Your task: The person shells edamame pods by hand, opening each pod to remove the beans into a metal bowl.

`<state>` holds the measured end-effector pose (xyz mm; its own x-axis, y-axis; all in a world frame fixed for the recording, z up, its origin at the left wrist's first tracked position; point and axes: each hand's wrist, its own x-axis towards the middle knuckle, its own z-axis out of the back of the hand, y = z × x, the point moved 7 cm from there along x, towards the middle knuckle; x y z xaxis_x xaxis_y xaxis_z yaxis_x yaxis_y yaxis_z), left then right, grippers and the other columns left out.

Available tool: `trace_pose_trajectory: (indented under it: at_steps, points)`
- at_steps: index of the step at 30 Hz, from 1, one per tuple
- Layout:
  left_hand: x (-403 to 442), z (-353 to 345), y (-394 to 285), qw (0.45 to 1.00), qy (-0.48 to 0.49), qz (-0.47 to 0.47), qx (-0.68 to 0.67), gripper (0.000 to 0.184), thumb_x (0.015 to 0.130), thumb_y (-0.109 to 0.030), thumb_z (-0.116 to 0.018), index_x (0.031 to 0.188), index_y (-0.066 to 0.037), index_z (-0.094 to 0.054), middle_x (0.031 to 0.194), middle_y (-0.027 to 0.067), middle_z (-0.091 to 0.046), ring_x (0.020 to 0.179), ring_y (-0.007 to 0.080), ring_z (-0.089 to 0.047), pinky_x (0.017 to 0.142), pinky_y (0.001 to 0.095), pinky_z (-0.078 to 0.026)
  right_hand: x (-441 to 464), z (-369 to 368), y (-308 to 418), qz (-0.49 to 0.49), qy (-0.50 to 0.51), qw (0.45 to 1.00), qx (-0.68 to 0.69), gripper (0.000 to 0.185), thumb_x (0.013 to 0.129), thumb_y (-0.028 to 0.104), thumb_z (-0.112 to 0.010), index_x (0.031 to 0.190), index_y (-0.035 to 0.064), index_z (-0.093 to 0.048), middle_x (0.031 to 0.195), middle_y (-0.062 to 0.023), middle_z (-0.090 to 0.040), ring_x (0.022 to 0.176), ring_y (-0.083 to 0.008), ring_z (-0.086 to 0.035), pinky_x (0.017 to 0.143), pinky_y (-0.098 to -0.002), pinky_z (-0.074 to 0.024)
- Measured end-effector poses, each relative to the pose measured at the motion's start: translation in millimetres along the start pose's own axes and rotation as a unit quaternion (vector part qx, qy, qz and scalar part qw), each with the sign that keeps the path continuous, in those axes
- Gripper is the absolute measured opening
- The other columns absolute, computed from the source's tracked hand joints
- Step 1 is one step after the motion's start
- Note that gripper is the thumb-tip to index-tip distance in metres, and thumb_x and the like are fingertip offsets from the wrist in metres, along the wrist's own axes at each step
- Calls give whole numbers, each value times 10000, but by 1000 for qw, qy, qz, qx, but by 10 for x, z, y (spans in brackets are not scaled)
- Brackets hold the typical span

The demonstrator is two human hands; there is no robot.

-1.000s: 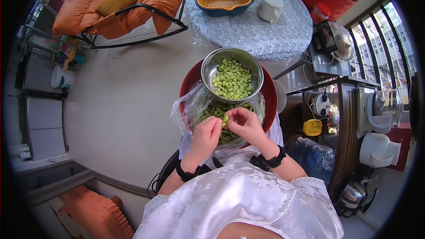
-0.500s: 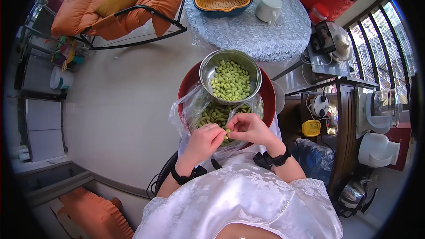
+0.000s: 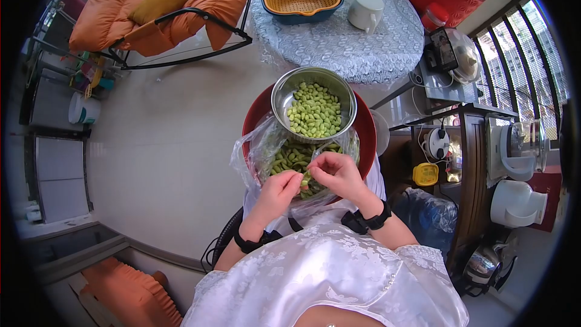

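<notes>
A small green bean pod sits between my two hands, partly hidden by fingers. My left hand is closed in a pinch on its left end. From the other side, my right hand pinches at its upper end with thumb and forefinger. Beneath both hands a clear plastic bag holds green pods. The bag rests in a red basin on my lap. Over its far side stands a steel bowl with shelled green beans inside.
Ahead, a round table with a lace cloth carries an orange basket and a white mug. An orange cushioned chair stands at the far left. A wooden shelf with kitchen items lies to the right.
My hands have shifted slightly, with the right fingertips rising and drawing a little away from the left ones. The bean pod shows more between them. Bowl and basin stay put.
</notes>
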<state>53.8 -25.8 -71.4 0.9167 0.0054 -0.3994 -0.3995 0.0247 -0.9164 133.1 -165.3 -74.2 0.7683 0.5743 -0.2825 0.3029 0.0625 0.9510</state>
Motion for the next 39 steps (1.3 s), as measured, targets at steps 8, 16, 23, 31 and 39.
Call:
trace_pose_trajectory:
  at_steps: [8, 16, 23, 31, 39]
  points:
    - [2, 98, -183, 977, -138, -96, 133, 255, 1021, -167, -562, 907, 45, -645, 693, 78, -605, 621, 125, -520, 585, 312, -424, -43, -40, 329, 109, 5, 988, -113, 142, 814, 51, -773, 894, 6, -666, 855, -20, -649, 720, -78, -630, 614, -225, -494]
    - [-25, 74, -295, 969, -153, -115, 155, 212, 995, -140, -586, 933, 51, -653, 701, 133, -594, 612, 179, -544, 576, 341, -426, -66, -154, 468, 192, 2, 961, -201, 177, 807, 43, -770, 957, 18, -677, 910, -71, -662, 758, -167, -663, 644, -278, -541]
    - [-9, 58, -194, 974, -159, -89, 133, 222, 983, -175, -599, 958, 26, -690, 810, 200, -672, 720, 370, -657, 637, 411, -491, -63, -163, 427, 168, 0, 970, -175, 176, 804, 15, -746, 965, 12, -673, 893, -68, -656, 743, -153, -662, 647, -272, -535]
    - [-5, 86, -183, 976, -158, -83, 127, 230, 992, -183, -593, 982, 25, -689, 859, 193, -678, 764, 355, -666, 678, 397, -504, 7, 106, 673, 225, -111, 963, -95, 147, 816, -29, -727, 929, 3, -639, 896, -42, -631, 708, -90, -634, 639, -235, -513]
    - [-14, 41, -157, 971, -146, -94, 163, 253, 955, -176, -684, 1039, 62, -673, 861, 109, -676, 741, 156, -634, 669, 292, -493, 389, 422, 1017, 240, -162, 947, -142, 290, 822, -67, -691, 1098, 9, -642, 1076, -63, -634, 893, -117, -643, 766, -232, -526]
